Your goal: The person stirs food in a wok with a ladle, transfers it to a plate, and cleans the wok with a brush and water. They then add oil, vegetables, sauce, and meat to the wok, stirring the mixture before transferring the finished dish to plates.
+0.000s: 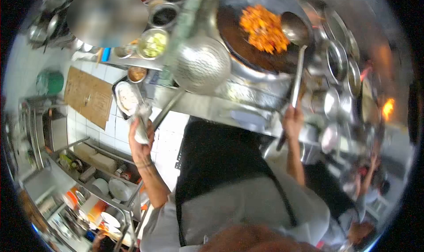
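My right hand (292,121) is wrapped round the long handle of a ladle (295,28). The ladle's bowl rests in a large dark wok (240,51), at the right side of a heap of orange-red food pieces (263,28). At the left, my left hand (142,139) is closed on a crumpled white cloth (141,130). Just beyond that hand stands a metal container of white powder or paste (127,97). A perforated strainer (202,65) lies left of the wok, its dark handle reaching down close beside my left hand.
A bowl of chopped green vegetables (153,43) and a dark-filled bowl (164,16) stand on the left counter. Metal pans (336,62) crowd the right side, near a flame (388,108). Shelving (106,161) stands lower left; another person's arm (367,174) shows lower right.
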Action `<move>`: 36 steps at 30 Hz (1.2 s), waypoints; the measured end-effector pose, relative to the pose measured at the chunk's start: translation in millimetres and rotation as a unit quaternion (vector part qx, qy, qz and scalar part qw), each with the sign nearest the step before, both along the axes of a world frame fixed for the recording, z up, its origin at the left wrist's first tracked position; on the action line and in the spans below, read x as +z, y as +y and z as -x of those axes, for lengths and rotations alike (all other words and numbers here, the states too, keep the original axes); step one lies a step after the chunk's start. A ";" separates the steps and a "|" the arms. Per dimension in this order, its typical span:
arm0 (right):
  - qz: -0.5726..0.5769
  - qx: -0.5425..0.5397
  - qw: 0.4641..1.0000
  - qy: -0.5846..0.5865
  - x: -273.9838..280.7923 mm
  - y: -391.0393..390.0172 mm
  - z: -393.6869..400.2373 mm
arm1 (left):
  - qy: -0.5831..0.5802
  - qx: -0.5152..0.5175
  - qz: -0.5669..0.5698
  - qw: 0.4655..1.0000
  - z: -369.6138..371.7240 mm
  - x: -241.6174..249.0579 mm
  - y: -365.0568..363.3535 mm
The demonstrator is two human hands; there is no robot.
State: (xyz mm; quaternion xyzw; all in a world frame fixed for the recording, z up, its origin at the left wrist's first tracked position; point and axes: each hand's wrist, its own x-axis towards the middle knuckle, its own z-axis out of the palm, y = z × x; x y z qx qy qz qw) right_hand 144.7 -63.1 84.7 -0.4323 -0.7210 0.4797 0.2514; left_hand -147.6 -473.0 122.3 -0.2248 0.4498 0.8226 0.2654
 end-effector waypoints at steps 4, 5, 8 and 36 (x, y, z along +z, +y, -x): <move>0.145 0.083 0.983 0.073 110.4 -3.7 141.0 | 0.013 0.019 -0.076 0.997 -9.5 -6.8 -47.6; 0.173 0.135 0.972 0.078 136.0 -2.5 181.8 | 0.014 0.058 -0.065 0.996 -11.6 -7.5 -50.8; 0.247 0.243 0.931 0.112 146.1 25.2 315.7 | 0.006 0.081 -0.112 0.990 -7.8 -21.5 -68.4; 0.642 0.198 0.651 0.352 64.0 136.5 601.5 | 0.013 0.146 -0.083 0.986 50.9 -14.9 -124.7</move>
